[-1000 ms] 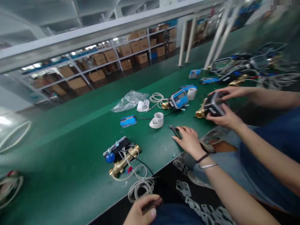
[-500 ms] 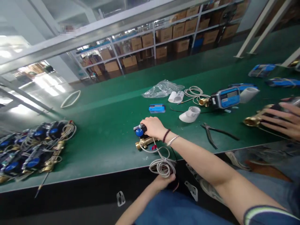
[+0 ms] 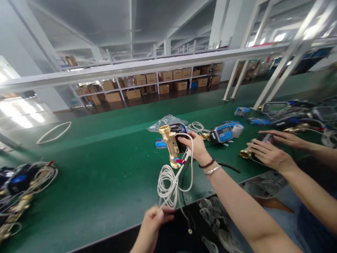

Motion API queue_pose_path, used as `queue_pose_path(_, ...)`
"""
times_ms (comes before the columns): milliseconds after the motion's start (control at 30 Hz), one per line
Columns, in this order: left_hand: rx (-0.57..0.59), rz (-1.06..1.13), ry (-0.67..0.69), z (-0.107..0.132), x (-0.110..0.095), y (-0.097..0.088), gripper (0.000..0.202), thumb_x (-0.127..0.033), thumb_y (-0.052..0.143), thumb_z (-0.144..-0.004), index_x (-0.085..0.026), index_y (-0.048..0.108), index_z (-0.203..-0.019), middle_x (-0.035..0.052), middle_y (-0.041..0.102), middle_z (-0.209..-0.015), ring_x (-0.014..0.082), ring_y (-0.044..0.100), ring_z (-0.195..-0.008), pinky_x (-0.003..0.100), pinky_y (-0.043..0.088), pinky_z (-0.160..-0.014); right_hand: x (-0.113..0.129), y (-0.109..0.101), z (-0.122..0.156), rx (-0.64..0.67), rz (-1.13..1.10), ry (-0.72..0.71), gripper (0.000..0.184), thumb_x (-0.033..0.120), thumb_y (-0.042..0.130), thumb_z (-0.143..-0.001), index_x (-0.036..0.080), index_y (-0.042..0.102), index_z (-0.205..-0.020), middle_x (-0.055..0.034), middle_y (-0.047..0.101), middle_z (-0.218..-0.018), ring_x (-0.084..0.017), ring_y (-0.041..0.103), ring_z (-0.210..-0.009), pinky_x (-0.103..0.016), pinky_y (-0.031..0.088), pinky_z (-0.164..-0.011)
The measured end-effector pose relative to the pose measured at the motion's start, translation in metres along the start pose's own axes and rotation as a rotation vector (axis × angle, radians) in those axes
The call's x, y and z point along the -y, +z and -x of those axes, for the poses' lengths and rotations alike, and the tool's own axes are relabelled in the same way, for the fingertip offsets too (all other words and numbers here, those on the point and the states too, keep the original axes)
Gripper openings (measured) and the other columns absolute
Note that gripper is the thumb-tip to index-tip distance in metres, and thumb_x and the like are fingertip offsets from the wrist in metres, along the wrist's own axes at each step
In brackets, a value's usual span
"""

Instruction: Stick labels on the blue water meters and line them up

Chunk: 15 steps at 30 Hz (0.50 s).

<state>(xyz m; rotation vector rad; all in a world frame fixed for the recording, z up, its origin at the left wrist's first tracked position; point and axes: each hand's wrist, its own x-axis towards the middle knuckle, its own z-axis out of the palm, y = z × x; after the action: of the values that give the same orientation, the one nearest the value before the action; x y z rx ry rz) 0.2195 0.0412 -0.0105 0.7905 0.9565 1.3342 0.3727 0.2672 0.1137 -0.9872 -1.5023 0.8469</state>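
Observation:
My right hand (image 3: 196, 146) is closed on a brass-bodied meter (image 3: 171, 144) with a black housing, held up above the green bench (image 3: 105, 168). White coiled cable (image 3: 168, 182) hangs from the meter down to my left hand (image 3: 155, 218), which pinches the lower end of the coil near the bench's front edge. A thin black lead with a small end piece (image 3: 189, 231) dangles below.
A co-worker's two hands (image 3: 268, 151) rest on another brass meter (image 3: 247, 153) at the right. A blue-faced meter (image 3: 221, 133), a plastic bag (image 3: 165, 123) and white fittings lie behind. A pile of wired meters (image 3: 18, 189) sits at the far left, more at the far right.
My right hand has lifted the brass meter off the bench into the air. My left hand still holds the cable coil, which now hangs stretched out below the meter.

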Motion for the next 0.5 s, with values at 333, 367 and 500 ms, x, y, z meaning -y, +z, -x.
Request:
queue_pose_path(333,-0.225,0.503,-0.045,-0.069,-0.103,-0.046,0.032,-0.035,0.043,-0.093,-0.016,0.053,-0.069,0.0035,0.066,-0.074,0.0149,0.063,-0.074,0.03,0.049,-0.078,0.059,0.029,0.041,0.515,-0.014,-0.694,0.036,0.012,0.068,-0.063,0.02,0.061,-0.097,-0.0056,0.068,-0.101,-0.023,0.063,-0.1,-0.044,0.042,-0.099)
queue_pose_path(367,-0.253,0.474,-0.035,-0.065,-0.104,-0.05,0.032,-0.039,0.045,-0.091,-0.016,0.055,-0.072,0.0033,0.064,-0.072,0.0147,0.062,-0.069,0.029,0.048,-0.074,0.055,0.038,0.051,0.632,0.072,-0.831,0.039,0.006,0.06,-0.066,0.021,0.061,-0.102,-0.006,0.068,-0.104,-0.023,0.061,-0.103,-0.047,0.037,-0.103)
queue_pose_path(500,-0.438,0.308,-0.041,-0.049,-0.09,-0.074,0.041,-0.05,0.07,-0.069,-0.013,0.054,-0.077,0.0036,0.059,-0.064,0.0172,0.056,-0.058,0.03,0.045,-0.061,0.009,0.087,0.077,0.767,0.297,-1.121,0.056,-0.005,0.039,-0.069,0.025,0.061,-0.111,-0.0032,0.07,-0.106,-0.022,0.059,-0.108,-0.052,0.031,-0.106)
